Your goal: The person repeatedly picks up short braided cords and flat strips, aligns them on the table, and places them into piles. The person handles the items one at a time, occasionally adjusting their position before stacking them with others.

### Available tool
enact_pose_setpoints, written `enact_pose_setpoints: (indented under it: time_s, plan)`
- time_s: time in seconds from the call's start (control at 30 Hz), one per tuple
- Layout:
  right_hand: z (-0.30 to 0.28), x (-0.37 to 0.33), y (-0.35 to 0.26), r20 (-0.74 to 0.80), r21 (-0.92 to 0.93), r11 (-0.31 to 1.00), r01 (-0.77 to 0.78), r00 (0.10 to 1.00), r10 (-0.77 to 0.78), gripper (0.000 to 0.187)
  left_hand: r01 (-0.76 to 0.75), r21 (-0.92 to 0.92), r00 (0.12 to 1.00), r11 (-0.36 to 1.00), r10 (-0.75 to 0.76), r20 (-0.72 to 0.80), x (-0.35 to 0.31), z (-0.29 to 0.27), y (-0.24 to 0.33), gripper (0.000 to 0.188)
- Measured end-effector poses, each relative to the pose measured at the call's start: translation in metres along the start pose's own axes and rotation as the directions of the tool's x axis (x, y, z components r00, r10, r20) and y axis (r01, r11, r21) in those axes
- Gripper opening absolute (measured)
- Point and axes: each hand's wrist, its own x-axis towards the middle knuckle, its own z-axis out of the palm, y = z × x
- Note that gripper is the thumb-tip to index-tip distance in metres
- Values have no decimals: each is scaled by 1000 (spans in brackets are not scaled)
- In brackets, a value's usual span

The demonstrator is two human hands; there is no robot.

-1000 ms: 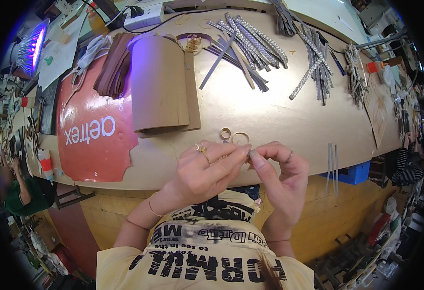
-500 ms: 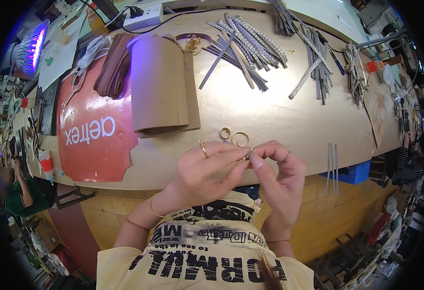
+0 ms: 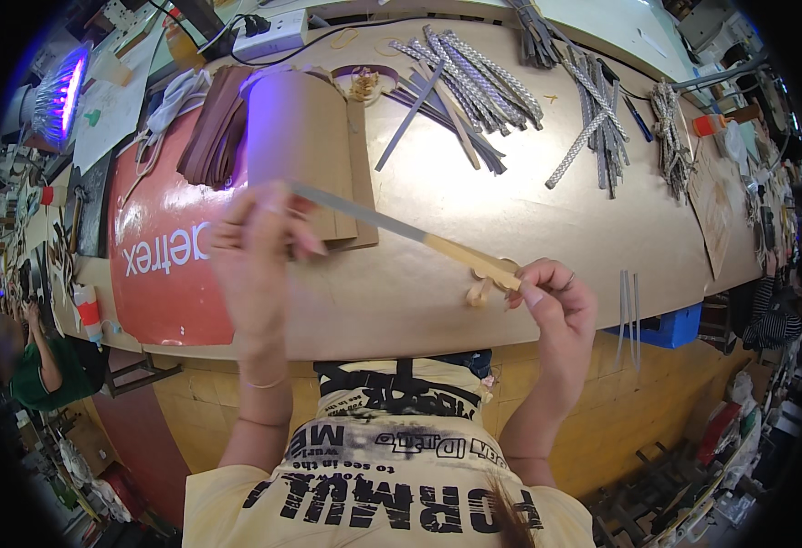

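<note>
A narrow strip (image 3: 374, 218), grey toward its left end and tan toward its right, is stretched at a slant between my two hands over the table. Its grey end is pinched in my left hand (image 3: 259, 228), which is blurred by motion in front of the brown roll. My right hand (image 3: 556, 297) grips the tan end between thumb and index finger, lower and to the right. A tan paper curl (image 3: 480, 291) lies or hangs just beside my right fingertips; I cannot tell whether it joins the strip.
A brown sheet roll (image 3: 300, 146) stands left of centre, next to dark brown strips (image 3: 214, 128) on a red board (image 3: 163, 292). Farther back lie braided cords (image 3: 483, 78), loose grey strips (image 3: 437, 114) and another bundle (image 3: 606, 137). A lit lamp (image 3: 63, 91) is at far left.
My hands have moved apart from a close pinch, the left one up and leftward, drawing the strip out between them. The tan curls near my right hand have shifted.
</note>
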Motion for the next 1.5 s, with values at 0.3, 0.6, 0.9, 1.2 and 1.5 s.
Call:
enact_pose_setpoints:
  time_s: [0.3,0.6,0.9,1.2,1.5]
  plan:
    - [-25,18,53,-108,-239,960,-145,987,122,11,-254,-28,867,967,215,-450,37,-107,23,25]
    - [-25,11,86,-49,-945,306,117,874,-484,17,-315,-200,901,928,226,-370,28,-136,52,20]
    - [14,27,123,-339,-625,737,257,761,-553,20,-179,-261,958,949,107,-268,5,-71,15,24]
    - [56,57,95,-188,-717,580,385,695,-694,19,-171,-19,970,985,165,-177,-24,-13,-1,16]
    - [23,2,27,218,121,946,302,921,-322,29,-479,373,815,795,244,526,-51,45,-3,8]
